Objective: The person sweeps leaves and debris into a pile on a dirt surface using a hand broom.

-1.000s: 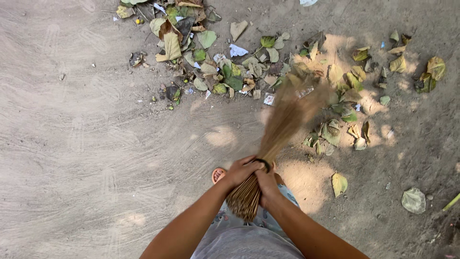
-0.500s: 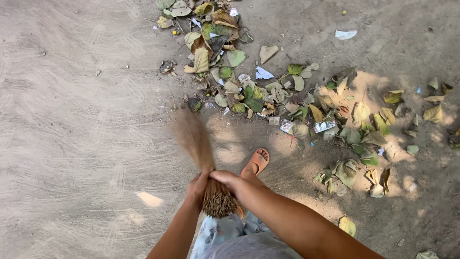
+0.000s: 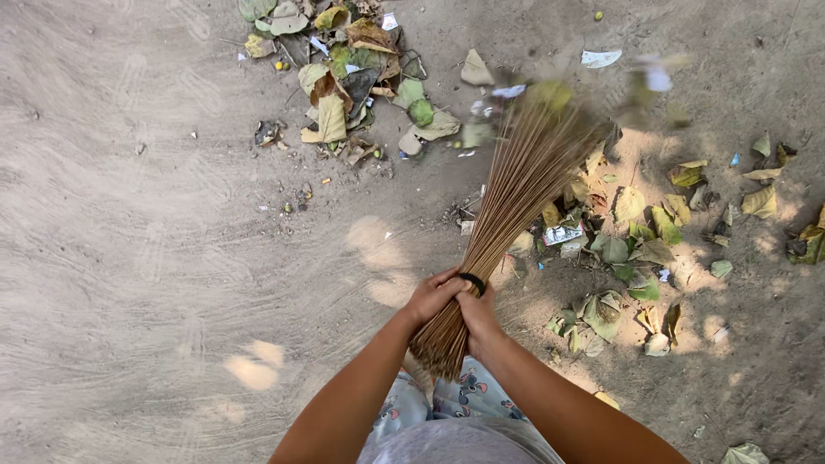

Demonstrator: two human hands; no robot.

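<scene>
Both my hands grip a bundle broom of thin brown sticks (image 3: 516,198) near its bound end, where a black band circles it. My left hand (image 3: 432,296) wraps the bundle from the left, my right hand (image 3: 478,311) from the right, the two touching. The broom's splayed, motion-blurred tips point up and right into a scatter of dry leaves (image 3: 619,215). A second heap of green and yellow leaves (image 3: 352,77) with scraps of paper lies at the upper middle. A few leaves and a white scrap (image 3: 657,77) look blurred in the air by the tips.
Packed grey dirt ground (image 3: 155,241) with curved sweep marks fills the left half. Sun patches dapple the ground. More leaves lie at the right edge (image 3: 799,241) and bottom right (image 3: 743,453). My patterned clothing (image 3: 464,404) shows at the bottom.
The broom has swung from pointing up-left to up-right, into the right-hand leaves, some of which are flung up. The view has shifted too. Both hands stay on the bundle.
</scene>
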